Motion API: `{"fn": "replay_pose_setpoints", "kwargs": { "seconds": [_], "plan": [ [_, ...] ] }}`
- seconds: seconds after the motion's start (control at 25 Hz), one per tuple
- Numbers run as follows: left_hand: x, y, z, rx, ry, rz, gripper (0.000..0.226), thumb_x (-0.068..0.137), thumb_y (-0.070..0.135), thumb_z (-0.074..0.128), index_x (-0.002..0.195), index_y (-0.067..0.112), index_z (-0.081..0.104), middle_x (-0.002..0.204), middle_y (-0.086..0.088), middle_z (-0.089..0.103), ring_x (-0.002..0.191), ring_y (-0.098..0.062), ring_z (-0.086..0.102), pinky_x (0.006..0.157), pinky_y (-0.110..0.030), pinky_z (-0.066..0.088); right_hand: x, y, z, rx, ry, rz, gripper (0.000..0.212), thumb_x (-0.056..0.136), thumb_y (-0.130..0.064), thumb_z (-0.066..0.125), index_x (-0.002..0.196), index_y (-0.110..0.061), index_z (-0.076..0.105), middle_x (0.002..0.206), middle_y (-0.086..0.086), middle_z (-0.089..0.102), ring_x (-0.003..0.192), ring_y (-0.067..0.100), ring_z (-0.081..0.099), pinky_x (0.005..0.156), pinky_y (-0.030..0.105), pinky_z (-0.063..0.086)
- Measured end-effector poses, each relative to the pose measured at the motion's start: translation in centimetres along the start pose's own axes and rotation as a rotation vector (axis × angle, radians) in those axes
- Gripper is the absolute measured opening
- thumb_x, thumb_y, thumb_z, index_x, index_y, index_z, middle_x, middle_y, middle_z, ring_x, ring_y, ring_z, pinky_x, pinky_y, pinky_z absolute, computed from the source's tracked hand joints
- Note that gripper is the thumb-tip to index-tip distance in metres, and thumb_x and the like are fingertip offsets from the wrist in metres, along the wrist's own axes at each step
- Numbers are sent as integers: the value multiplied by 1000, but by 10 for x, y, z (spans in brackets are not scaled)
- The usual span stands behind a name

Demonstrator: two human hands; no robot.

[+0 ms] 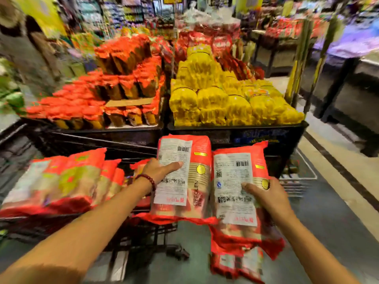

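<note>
The fingers of the left hand [162,170] curl out of sight behind a red packet [202,160], with the thumb pressed on its white barcode label. The right hand [268,194] grips a second red packet [259,158] the same way. Both are upright, just beside each other, in front of the black display bins [266,138]. More red wrapping [242,261] hangs below, too blurred to make out.
</note>
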State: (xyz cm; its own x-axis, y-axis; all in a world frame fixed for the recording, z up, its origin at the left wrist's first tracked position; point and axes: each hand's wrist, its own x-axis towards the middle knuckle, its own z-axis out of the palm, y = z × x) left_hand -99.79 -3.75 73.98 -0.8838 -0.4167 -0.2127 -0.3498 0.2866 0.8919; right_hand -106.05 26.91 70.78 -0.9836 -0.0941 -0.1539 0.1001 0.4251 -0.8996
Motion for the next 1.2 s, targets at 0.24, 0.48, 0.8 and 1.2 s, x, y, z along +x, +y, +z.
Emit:
{"fn": "replay_pose_setpoints", "kwargs": {
  "seconds": [0.24, 0.48, 0.8, 1.2],
  "plan": [
    [-11, -55, -210, -72, 197, -73, 42, 72, 37, 80, 103, 10, 73, 104, -8, 74, 77, -10, 70, 74, -23, 56, -1, -117, 188, -12, -199, -133, 69, 53, -57, 77, 104, -12, 68, 94, 6, 75, 82, 21, 72, 68, 34, 53],
    [7, -128, -399, -145, 367, -185, 76, 41, 61, 86, 101, 17, 73, 105, -6, 73, 94, -24, 69, 93, -39, 53, -3, -205, 373, 13, -305, -184, 72, 50, -61, 78, 102, -11, 69, 92, 4, 76, 79, 19, 73, 76, 39, 59],
    [54, -183, -482, -161, 307, -333, 22, 77, 31, 77, 88, 13, 71, 87, -9, 75, 75, -23, 70, 76, -33, 56, 11, -236, 498, -94, -369, -94, 74, 56, -58, 77, 109, -9, 61, 102, 6, 71, 92, 27, 69, 82, 39, 55],
    [84, -262, -492, -230, 222, -514, 22, 79, 27, 75, 90, 8, 72, 73, -5, 77, 60, -16, 72, 57, -24, 55, 19, -221, 567, -253, -382, 34, 61, 74, -44, 79, 112, -7, 50, 109, 8, 65, 97, 29, 64, 82, 38, 50]
  ]
}}
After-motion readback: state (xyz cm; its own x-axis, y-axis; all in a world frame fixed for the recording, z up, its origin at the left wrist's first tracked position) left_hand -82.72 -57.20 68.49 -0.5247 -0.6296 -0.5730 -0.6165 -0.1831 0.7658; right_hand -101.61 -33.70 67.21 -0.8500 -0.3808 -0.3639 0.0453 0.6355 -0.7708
